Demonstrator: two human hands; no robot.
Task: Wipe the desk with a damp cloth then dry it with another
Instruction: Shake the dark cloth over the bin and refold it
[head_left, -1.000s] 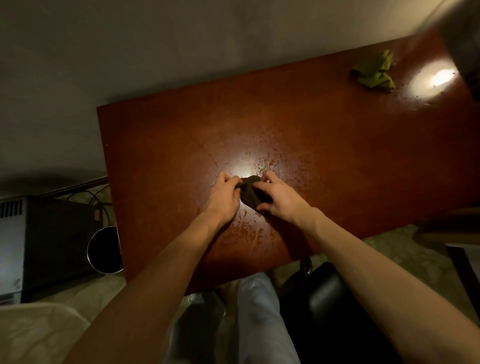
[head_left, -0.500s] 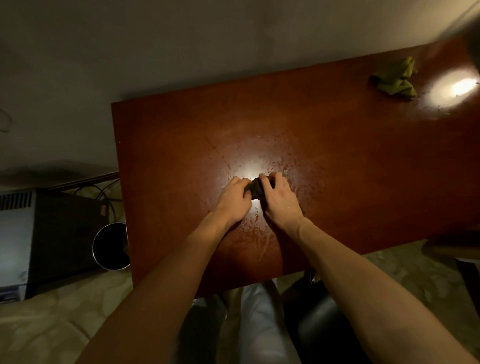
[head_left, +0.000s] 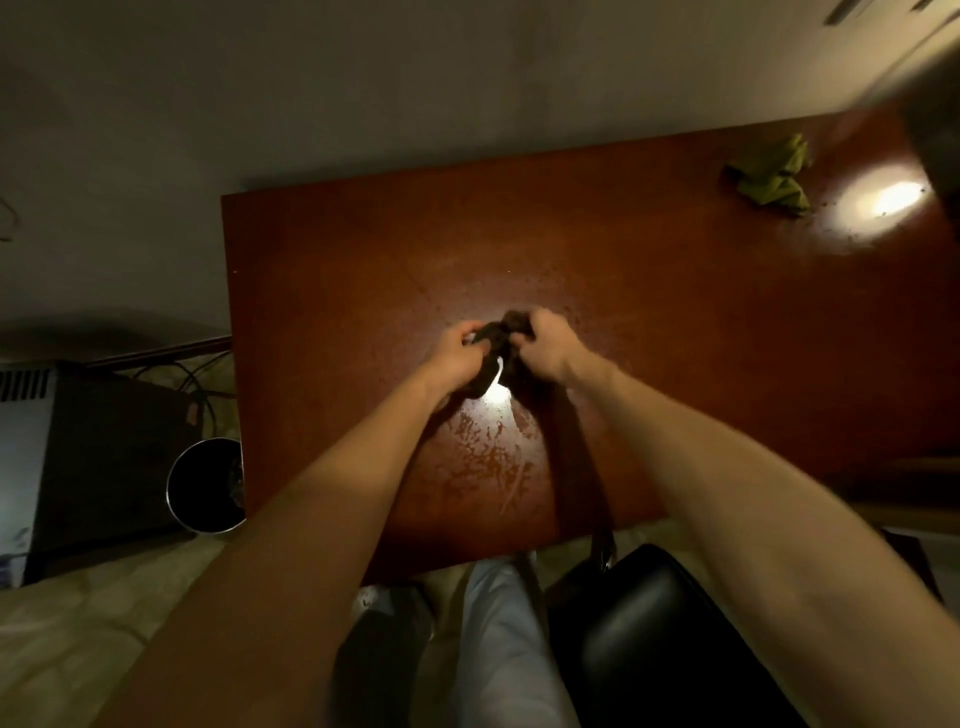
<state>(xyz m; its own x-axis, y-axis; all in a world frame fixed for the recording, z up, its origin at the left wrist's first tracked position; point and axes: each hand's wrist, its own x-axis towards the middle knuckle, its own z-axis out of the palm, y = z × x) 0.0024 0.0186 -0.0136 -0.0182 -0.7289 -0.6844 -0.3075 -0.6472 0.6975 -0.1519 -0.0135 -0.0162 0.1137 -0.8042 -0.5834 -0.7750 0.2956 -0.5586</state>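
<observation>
The dark cloth (head_left: 498, 338) is bunched at the centre of the frame, over the wet, glossy surface (head_left: 363, 260); the left hand (head_left: 457, 358) and right hand (head_left: 548, 345) each hold an end in a tight grip. A green cloth (head_left: 769, 176) lies at upper right, well apart

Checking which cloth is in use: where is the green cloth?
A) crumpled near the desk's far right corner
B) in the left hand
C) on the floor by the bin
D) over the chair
A: the green cloth lies crumpled near the far right corner of the desk, while the left hand and right hand grip the dark cloth.
</observation>
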